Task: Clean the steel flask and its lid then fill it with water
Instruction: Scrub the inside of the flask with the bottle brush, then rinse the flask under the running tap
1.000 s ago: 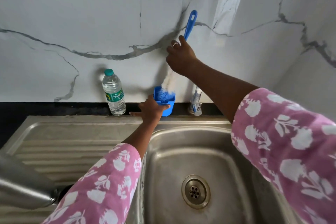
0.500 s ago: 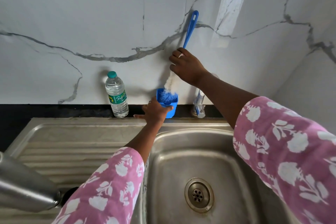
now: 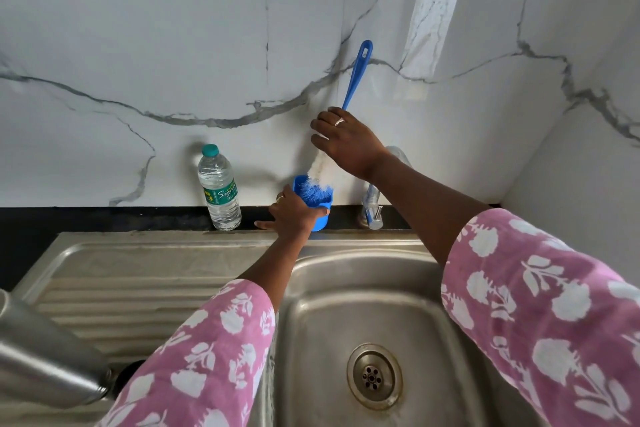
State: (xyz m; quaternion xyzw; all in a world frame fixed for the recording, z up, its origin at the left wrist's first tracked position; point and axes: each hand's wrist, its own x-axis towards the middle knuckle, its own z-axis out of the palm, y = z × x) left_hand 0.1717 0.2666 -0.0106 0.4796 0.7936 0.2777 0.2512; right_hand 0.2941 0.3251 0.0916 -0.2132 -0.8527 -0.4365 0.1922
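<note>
**1. Task item.** The steel flask (image 3: 45, 364) lies on its side at the lower left edge of the view, on the draining board (image 3: 138, 288), with its narrower end towards the sink (image 3: 346, 253). Neither hand touches it. Only part of its body shows, and I cannot identify its lid.

**2. Hands.** The left hand (image 3: 292, 215) holds the blue cup (image 3: 322, 220) on the black ledge (image 3: 104, 218) behind the sink. Its thumb is wrapped round the cup's front and its forefinger is stretched along the ledge. The right hand (image 3: 349, 146) grasps the bottle brush (image 3: 356, 80) where the blue handle meets the white bristles. The blue bristle tip sits inside the cup.

**3. Surroundings.** 1 water bottle (image 3: 220, 189) stands upright just left of the cup. The tap (image 3: 372, 204) is just right of it.

**4. Assessment.** I judge the brush is being loaded from the cup and scrubbing has not yet begun.

**5. Handling.**
- **Flask:** It looks rigid and smooth-walled, so it will not give under grip. I expect it to be slick once wet and to roll easily on the ridged board. If empty it should be light.
- **Hold:** I would take it round the middle of the barrel with 1 full hand, mouth tilted towards the basin.
- **Brush:** It is light, with soft bristles and a stiff handle, and is best driven from low on the handle.
</note>
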